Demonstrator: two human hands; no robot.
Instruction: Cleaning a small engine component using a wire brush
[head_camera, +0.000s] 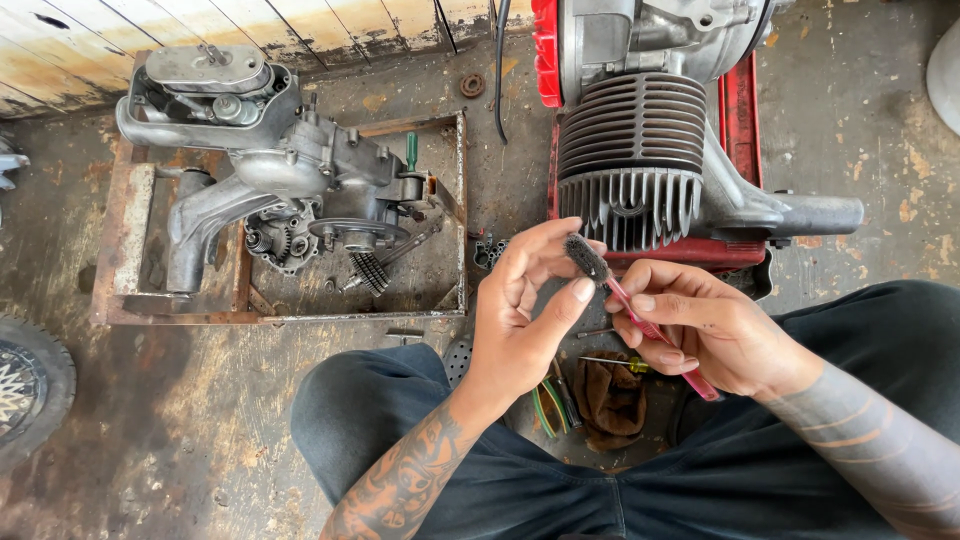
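My right hand (705, 335) grips the pink handle of an old toothbrush (640, 320), whose dirty dark bristles point up and to the left. My left hand (525, 310) pinches the bristle head between thumb and fingers. Both hands hover above my lap, in front of a finned engine cylinder (630, 160) that rests on a red stand (740, 110).
A grey engine casing with gears (290, 180) lies in a rusty metal tray (462, 220) at the left. Between my knees sit a brown rag (610, 400), screwdrivers (555, 405) and small parts. A tyre (30, 385) shows at the far left on the stained concrete floor.
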